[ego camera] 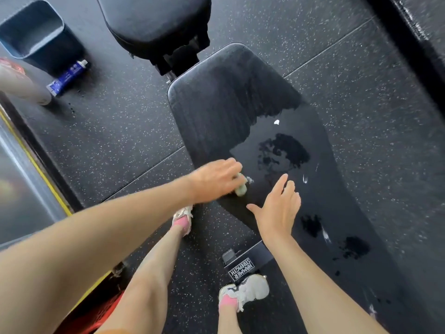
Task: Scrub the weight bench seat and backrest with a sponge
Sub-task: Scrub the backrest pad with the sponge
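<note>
- The speckled rubber floor lay all round, under both arms.
- The long black backrest ran beneath both hands. Beyond the left hand it looked dull and streaked; past the right hand's fingertips it was glossy with dark blotches.
- The seat sat well beyond both hands, at the backrest's far end.
- A dark bin stood far off to the left of the left hand.
- The right hand was flat over the backrest, fingers straight, thumb spread — whether it touched I could not tell.
- The left hand, blurred, curled over the sponge at the backrest's near edge.
- A blue tube lay by the bin.
- The pale sponge poked out from the left fingers — just left of the right hand.
</note>
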{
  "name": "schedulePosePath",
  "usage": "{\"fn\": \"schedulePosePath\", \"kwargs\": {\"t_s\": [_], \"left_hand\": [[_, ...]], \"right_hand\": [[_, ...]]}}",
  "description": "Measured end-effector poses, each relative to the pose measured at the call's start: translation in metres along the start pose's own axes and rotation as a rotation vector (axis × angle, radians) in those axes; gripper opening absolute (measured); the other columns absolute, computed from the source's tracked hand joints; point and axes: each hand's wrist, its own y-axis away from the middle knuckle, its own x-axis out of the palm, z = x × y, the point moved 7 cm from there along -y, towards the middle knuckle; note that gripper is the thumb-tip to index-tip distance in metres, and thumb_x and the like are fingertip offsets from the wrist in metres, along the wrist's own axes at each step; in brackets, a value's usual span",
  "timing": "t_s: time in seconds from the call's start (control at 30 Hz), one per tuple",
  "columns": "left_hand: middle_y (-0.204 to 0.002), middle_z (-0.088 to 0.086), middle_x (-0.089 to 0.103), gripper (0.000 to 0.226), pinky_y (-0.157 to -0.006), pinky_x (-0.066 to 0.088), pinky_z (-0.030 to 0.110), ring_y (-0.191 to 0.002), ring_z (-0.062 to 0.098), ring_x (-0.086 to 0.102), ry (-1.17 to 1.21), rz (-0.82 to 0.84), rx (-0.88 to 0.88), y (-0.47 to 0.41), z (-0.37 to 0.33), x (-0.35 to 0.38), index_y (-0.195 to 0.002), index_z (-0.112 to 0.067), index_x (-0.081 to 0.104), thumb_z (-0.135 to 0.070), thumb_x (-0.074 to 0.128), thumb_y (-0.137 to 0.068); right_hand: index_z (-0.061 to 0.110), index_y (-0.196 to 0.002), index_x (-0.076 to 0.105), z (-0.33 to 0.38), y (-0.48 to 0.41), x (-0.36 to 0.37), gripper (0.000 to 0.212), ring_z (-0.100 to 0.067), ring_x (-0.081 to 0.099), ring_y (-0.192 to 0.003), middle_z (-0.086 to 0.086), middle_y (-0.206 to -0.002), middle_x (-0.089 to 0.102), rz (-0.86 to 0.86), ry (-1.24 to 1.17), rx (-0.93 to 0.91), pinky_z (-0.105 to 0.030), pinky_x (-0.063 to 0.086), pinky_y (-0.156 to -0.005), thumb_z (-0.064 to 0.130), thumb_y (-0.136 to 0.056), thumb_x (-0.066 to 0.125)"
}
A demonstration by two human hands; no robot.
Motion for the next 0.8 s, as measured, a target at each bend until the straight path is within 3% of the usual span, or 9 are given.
{"fn": "schedulePosePath", "kwargs": {"t_s": [0.17, 0.2, 0.3, 0.37, 0.53, 0.6, 0.7, 0.77, 0.8], "left_hand": [[-0.084, 0.015, 0.048, 0.041, -0.051, 0.026, 0.029, -0.076, 0.033, 0.048, 0.141, -0.110, -0.721, 0.002, 0.040, -0.007, -0.087, -0.003, 0.061, 0.017, 0.061, -0.051], [-0.086, 0.014, 0.047, 0.041, -0.053, 0.026, 0.030, -0.079, 0.032, 0.047, 0.176, -0.061, -0.693, -0.002, 0.023, 0.000, -0.090, -0.004, 0.061, 0.016, 0.060, -0.054], [-0.079, 0.009, 0.051, 0.025, -0.049, 0.029, 0.028, -0.068, 0.023, 0.048, 0.059, 0.031, -0.095, -0.017, -0.032, 0.007, -0.081, -0.006, 0.064, 0.007, 0.060, -0.059], [-0.076, 0.008, 0.052, 0.011, -0.047, 0.036, 0.029, -0.064, 0.022, 0.048, -0.072, 0.034, 0.105, -0.020, -0.021, 0.002, -0.077, -0.007, 0.064, -0.001, 0.056, -0.072], [-0.093, 0.015, 0.048, 0.033, -0.055, 0.024, 0.029, -0.084, 0.031, 0.047, 0.062, -0.033, -0.621, -0.030, 0.038, -0.013, -0.093, -0.003, 0.059, 0.012, 0.060, -0.064], [-0.096, 0.012, 0.049, 0.032, -0.058, 0.026, 0.029, -0.087, 0.028, 0.047, 0.093, 0.081, -0.460, -0.035, 0.004, 0.001, -0.098, -0.004, 0.060, 0.007, 0.061, -0.068], [-0.082, 0.006, 0.052, 0.018, -0.053, 0.036, 0.028, -0.071, 0.021, 0.047, -0.025, 0.154, 0.133, -0.029, -0.041, 0.008, -0.082, -0.008, 0.064, -0.002, 0.069, -0.067], [-0.078, 0.007, 0.051, 0.016, -0.049, 0.036, 0.029, -0.066, 0.021, 0.046, -0.105, 0.131, 0.153, -0.033, -0.018, 0.006, -0.077, -0.008, 0.063, 0.004, 0.065, -0.066], [-0.078, 0.009, 0.051, 0.020, -0.047, 0.033, 0.028, -0.067, 0.024, 0.048, -0.094, 0.099, 0.016, -0.039, 0.002, 0.003, -0.077, -0.006, 0.062, 0.008, 0.060, -0.063]], "right_hand": [[0.000, -0.149, 0.003, -0.002, -0.001, 0.001, 0.108, -0.030, 0.036, -0.130, -0.020, -0.156, 0.012, 0.041, -0.008, -0.003, -0.042, 0.020, -0.113, 0.047, -0.080, 0.070], [0.000, -0.149, 0.004, -0.001, -0.001, 0.001, 0.107, -0.030, 0.038, -0.129, -0.020, -0.155, 0.012, 0.035, -0.005, 0.001, -0.042, 0.020, -0.113, 0.046, -0.080, 0.071], [0.000, -0.149, 0.007, -0.001, 0.001, 0.002, 0.107, -0.031, 0.039, -0.127, -0.020, -0.155, 0.014, 0.010, -0.004, 0.015, -0.043, 0.019, -0.114, 0.044, -0.078, 0.074], [0.001, -0.149, 0.007, -0.003, 0.000, 0.004, 0.107, -0.031, 0.037, -0.129, -0.019, -0.156, 0.013, 0.016, -0.003, 0.020, -0.043, 0.016, -0.115, 0.046, -0.078, 0.072], [0.003, -0.150, 0.005, -0.006, 0.000, 0.007, 0.106, -0.031, 0.034, -0.134, -0.016, -0.157, 0.010, 0.027, -0.010, 0.026, -0.042, 0.013, -0.116, 0.051, -0.079, 0.068], [0.003, -0.150, 0.005, -0.005, 0.000, 0.005, 0.107, -0.030, 0.035, -0.132, -0.016, -0.157, 0.011, 0.012, -0.020, 0.025, -0.042, 0.013, -0.116, 0.049, -0.078, 0.070], [0.003, -0.150, 0.005, -0.006, -0.001, 0.004, 0.107, -0.028, 0.036, -0.130, -0.016, -0.157, 0.012, 0.009, -0.038, 0.026, -0.042, 0.012, -0.116, 0.045, -0.078, 0.072], [0.003, -0.150, 0.003, -0.006, 0.000, 0.004, 0.107, -0.028, 0.035, -0.132, -0.016, -0.157, 0.011, 0.014, -0.038, 0.024, -0.042, 0.011, -0.117, 0.047, -0.079, 0.070], [0.004, -0.150, 0.002, -0.006, 0.000, 0.004, 0.107, -0.028, 0.033, -0.133, -0.016, -0.158, 0.009, 0.022, -0.037, 0.021, -0.042, 0.011, -0.117, 0.048, -0.080, 0.069]]}}
